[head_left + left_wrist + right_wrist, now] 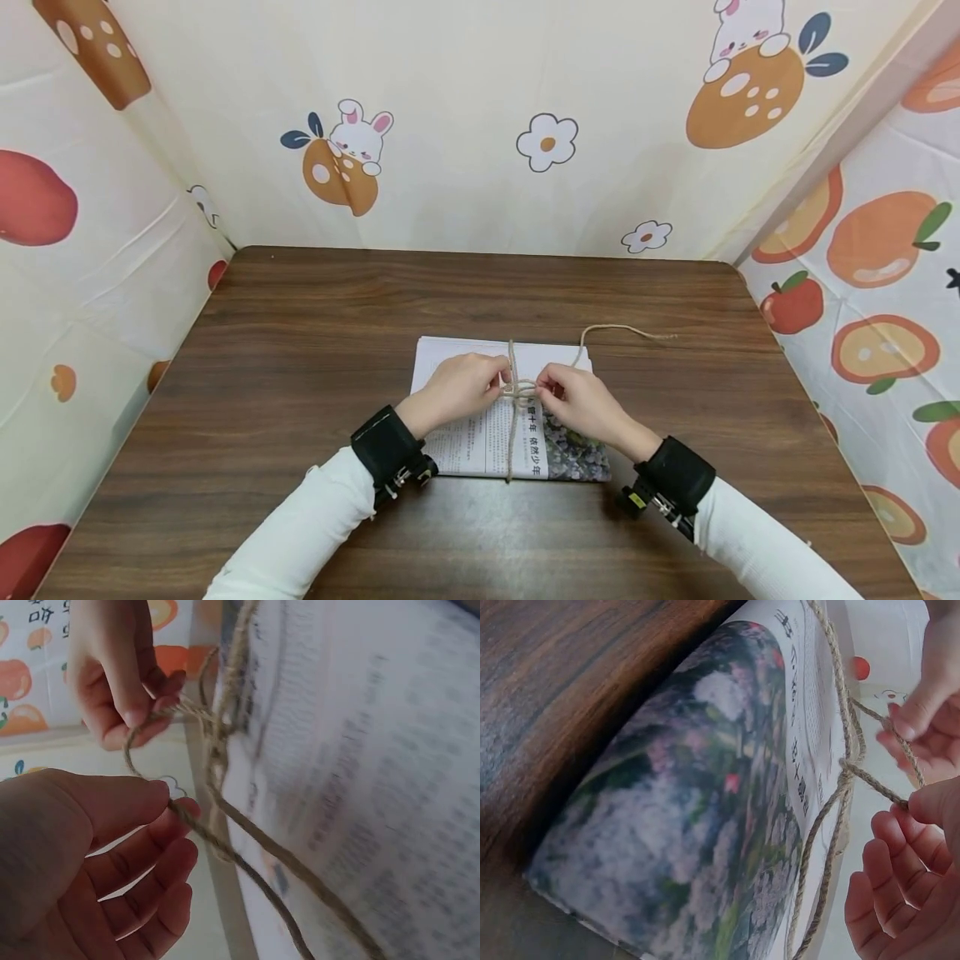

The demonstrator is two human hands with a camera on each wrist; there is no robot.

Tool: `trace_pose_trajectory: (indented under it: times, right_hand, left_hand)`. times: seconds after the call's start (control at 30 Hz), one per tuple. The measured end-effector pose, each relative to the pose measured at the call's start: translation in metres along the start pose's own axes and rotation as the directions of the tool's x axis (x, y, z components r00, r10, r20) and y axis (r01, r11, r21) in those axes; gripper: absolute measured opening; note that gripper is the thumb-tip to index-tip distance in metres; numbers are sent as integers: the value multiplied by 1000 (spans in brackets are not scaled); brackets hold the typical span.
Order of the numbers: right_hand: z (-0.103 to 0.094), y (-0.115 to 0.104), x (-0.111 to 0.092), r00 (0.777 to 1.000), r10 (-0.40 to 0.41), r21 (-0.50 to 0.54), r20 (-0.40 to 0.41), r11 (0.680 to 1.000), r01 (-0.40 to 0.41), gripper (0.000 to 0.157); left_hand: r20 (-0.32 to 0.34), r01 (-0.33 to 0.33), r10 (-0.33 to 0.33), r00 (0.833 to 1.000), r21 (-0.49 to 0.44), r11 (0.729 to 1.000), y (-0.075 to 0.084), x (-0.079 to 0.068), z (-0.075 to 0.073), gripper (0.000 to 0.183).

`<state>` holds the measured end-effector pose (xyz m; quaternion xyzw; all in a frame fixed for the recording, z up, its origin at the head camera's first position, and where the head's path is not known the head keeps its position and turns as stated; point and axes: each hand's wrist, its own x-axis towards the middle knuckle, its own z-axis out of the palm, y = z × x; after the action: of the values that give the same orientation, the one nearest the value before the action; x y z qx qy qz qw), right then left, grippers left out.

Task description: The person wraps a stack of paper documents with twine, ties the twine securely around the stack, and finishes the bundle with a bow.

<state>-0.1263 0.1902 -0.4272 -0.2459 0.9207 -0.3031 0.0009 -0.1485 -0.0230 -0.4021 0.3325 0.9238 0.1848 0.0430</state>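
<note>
A folded newspaper bundle [468, 450], printed with columns of text and a flower photo [697, 817], lies on the table. Jute twine [512, 446] runs over it front to back and sideways, crossing near the middle. My left hand [467, 383] pinches a strand of the twine between thumb and index finger, just left of the crossing. On the other side, my right hand [583, 404] pinches twine between thumb and fingertips. Between the two hands a small loop of twine [129, 754] bows out in the left wrist view. The other fingers of my left hand [142, 892] are loosely bent.
One loose twine end [622, 326] trails past the bundle's back right corner onto the wooden table [315, 333]. Printed cloth walls [450, 167] stand behind and at both sides of the table. Black camera bands [386, 446] wrap both wrists.
</note>
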Motion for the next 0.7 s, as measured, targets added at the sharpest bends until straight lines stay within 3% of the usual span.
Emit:
trace_pose_trajectory:
  times: [0.13, 0.33, 0.43, 0.7]
  right_hand:
    - [0, 3, -1, 1000, -25, -10, 2, 1000, 25, 8]
    - [-8, 10, 5, 990, -141, -104, 5, 985, 141, 6]
    - [-15, 18, 9, 978, -207, -187, 3, 961, 204, 7]
    - [-23, 38, 19, 928, -366, -361, 72, 858, 366, 15]
  left_hand:
    - [10, 19, -19, 1000, 1, 1000, -7, -7, 2, 9]
    - [-27, 21, -21, 999, -17, 1000, -9, -14, 0, 11]
    - [-34, 20, -21, 999, -28, 999, -9, -15, -1, 11]
    - [-43, 16, -17, 999, -21, 1000, -11, -17, 1, 11]
